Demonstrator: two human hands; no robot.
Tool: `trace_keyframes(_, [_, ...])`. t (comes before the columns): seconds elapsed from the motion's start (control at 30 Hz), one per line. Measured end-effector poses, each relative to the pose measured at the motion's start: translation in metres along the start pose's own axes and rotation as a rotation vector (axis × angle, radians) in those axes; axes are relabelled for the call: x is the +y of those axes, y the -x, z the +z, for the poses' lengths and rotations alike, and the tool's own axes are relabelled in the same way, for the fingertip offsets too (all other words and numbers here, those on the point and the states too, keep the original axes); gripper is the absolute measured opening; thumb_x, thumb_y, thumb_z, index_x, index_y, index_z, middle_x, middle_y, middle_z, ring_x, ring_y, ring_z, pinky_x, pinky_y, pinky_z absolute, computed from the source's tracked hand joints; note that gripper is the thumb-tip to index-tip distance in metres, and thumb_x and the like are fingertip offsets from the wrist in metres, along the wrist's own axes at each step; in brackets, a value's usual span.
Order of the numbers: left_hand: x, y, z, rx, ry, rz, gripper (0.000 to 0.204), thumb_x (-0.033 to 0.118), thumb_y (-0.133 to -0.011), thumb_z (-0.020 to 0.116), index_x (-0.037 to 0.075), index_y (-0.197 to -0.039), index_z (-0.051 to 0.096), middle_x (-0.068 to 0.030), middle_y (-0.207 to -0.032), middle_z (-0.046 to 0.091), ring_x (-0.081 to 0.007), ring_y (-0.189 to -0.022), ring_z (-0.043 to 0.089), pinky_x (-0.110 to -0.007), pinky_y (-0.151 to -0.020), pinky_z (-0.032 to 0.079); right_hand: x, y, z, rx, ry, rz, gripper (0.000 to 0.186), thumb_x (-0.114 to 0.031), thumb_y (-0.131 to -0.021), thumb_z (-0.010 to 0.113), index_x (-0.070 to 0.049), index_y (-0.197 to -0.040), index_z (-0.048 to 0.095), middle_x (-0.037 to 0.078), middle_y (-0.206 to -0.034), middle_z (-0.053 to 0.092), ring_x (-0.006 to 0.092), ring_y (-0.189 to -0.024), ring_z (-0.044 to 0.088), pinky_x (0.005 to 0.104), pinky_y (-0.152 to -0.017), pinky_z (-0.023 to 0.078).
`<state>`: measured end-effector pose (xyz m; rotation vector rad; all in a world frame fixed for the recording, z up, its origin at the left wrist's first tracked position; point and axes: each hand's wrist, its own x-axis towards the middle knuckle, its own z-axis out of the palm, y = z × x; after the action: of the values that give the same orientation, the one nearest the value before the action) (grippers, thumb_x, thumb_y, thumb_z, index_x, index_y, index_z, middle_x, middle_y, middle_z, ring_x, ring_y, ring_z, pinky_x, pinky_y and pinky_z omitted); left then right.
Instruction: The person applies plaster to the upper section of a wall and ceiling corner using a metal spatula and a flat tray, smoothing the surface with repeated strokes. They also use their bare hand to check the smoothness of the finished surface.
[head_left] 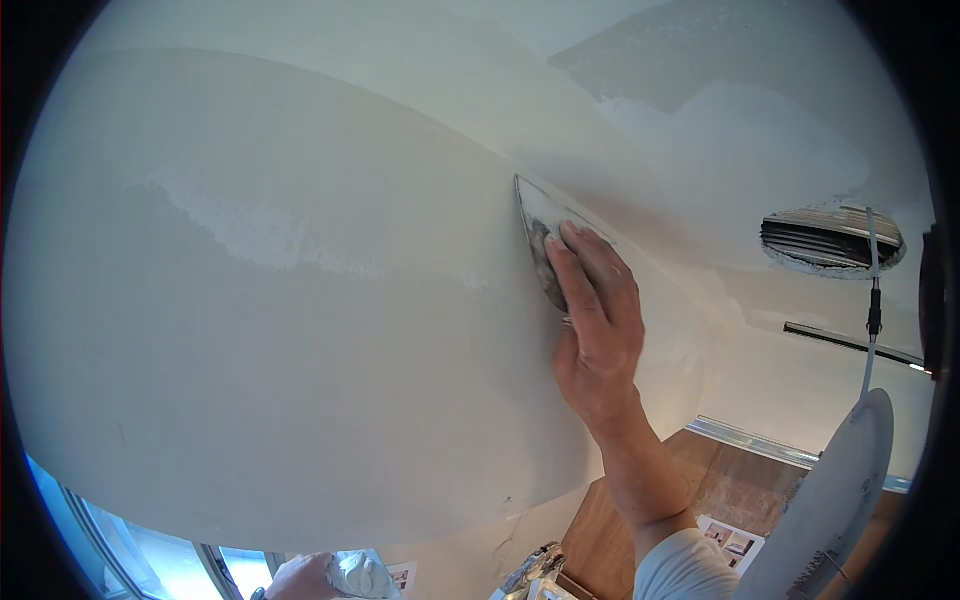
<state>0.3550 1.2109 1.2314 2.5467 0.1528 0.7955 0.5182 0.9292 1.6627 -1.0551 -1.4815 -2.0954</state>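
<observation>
My right hand (598, 320) reaches up and grips a putty knife (540, 225), fingers laid over its blade. The blade is smeared with grey-white filler and lies against the pale plastered surface (300, 390), beside the long crease where two surfaces meet. Low in the picture, my left hand (300, 579) is cut off by the lower edge. It is closed round a lumpy white thing (362, 576) whose kind I cannot make out; most of its fingers are hidden.
A ragged oval hole (832, 242) opens at the right, with a cable (874, 305) hanging from it to a large pale disc (835, 500). A dark slot (850, 345) lies below. Windows (150, 550) stand lower left; a smeared object (535, 572) sits over the brown floor (735, 480).
</observation>
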Motion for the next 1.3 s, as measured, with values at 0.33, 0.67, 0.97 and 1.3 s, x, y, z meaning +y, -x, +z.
trace_keyframes(0.33, [0.009,0.008,-0.014,0.001,-0.031,-0.015,0.041,0.042,-0.08,0.084,0.003,-0.088,0.075,-0.0154,-0.073,0.071,-0.0238,-0.058,0.066,-0.04,-0.056,0.053,-0.071,0.044,-0.076,-0.311,-0.201,0.018,0.055,-0.003,-0.084,0.063,-0.011,-0.138,0.067,0.017,-0.137,0.066,0.0401,-0.125,0.063,0.0546,-0.106,0.047])
trace_keyframes(0.67, [0.02,0.002,0.002,0.053,0.115,0.014,0.041,0.043,-0.078,0.085,0.005,-0.088,0.076,-0.0144,-0.08,0.074,-0.0253,-0.062,0.067,-0.04,-0.058,0.053,-0.047,-0.031,-0.008,-0.043,0.061,-0.044,0.064,0.011,-0.085,0.052,-0.006,-0.146,0.059,0.019,-0.144,0.06,0.0434,-0.134,0.057,0.0584,-0.109,0.044])
trace_keyframes(0.97, [0.024,0.014,-0.017,0.001,0.047,-0.068,0.055,0.05,-0.071,0.09,0.0,-0.088,0.075,-0.0172,-0.074,0.072,-0.0267,-0.06,0.068,-0.041,-0.057,0.053,-0.04,-0.031,0.012,-0.017,0.033,0.023,0.067,0.015,-0.083,0.053,-0.006,-0.146,0.06,0.018,-0.143,0.06,0.0412,-0.133,0.055,0.0572,-0.11,0.043])
trace_keyframes(1.3, [0.039,0.002,-0.028,-0.039,0.09,-0.105,0.051,0.048,-0.072,0.09,0.003,-0.091,0.074,-0.0158,-0.078,0.073,-0.0259,-0.066,0.069,-0.041,-0.062,0.055,-0.089,0.018,-0.035,-0.339,-0.115,-0.036,0.056,-0.008,-0.09,0.06,-0.016,-0.145,0.062,0.018,-0.149,0.056,0.0418,-0.131,0.056,0.0604,-0.108,0.04])
